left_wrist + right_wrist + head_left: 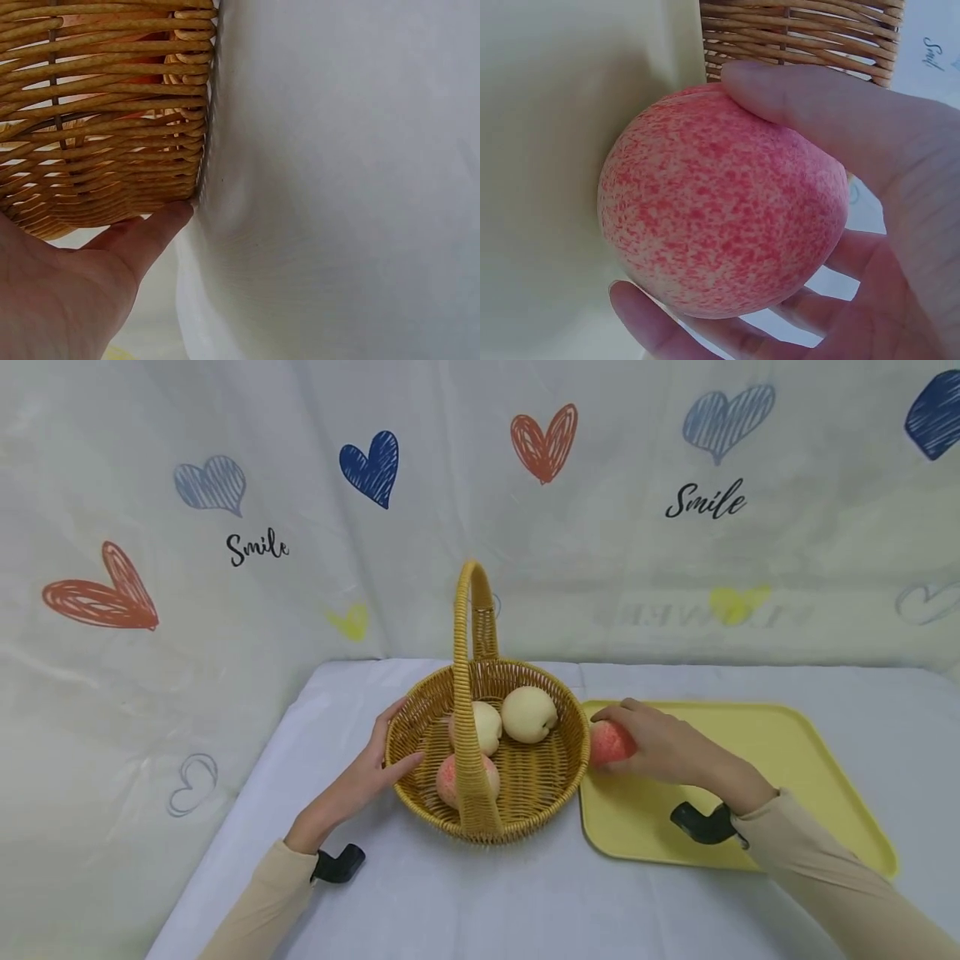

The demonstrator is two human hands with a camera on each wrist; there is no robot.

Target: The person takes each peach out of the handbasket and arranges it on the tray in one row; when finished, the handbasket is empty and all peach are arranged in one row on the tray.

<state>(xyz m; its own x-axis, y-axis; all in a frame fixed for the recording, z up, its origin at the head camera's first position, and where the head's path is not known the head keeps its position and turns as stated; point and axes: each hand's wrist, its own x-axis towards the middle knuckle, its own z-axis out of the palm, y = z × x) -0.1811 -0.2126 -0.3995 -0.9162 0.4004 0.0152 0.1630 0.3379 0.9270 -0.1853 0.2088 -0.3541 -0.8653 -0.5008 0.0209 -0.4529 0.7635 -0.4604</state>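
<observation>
My right hand (663, 747) holds a pink-speckled peach (724, 202), thumb on one side and fingers curled round the other. The peach (611, 743) is low over the left end of a yellow tray (750, 735), right beside the basket. My left hand (371, 760) grips the side of the brown wicker basket (536, 827), its thumb over the rim. In the left wrist view, the fingers (161, 229) press the outside of the weave near the base. Inside the basket lie two pale peaches, one (528, 714) and another (487, 728), and a pinkish peach (447, 781), the latter two partly behind the handle.
The basket's tall arched handle (461, 685) rises over its middle. A white cloth (525, 902) covers the table. Behind it hangs a pale curtain (450, 527) printed with hearts and words. Black wrist-camera mounts (705, 822) stick out from both sleeves.
</observation>
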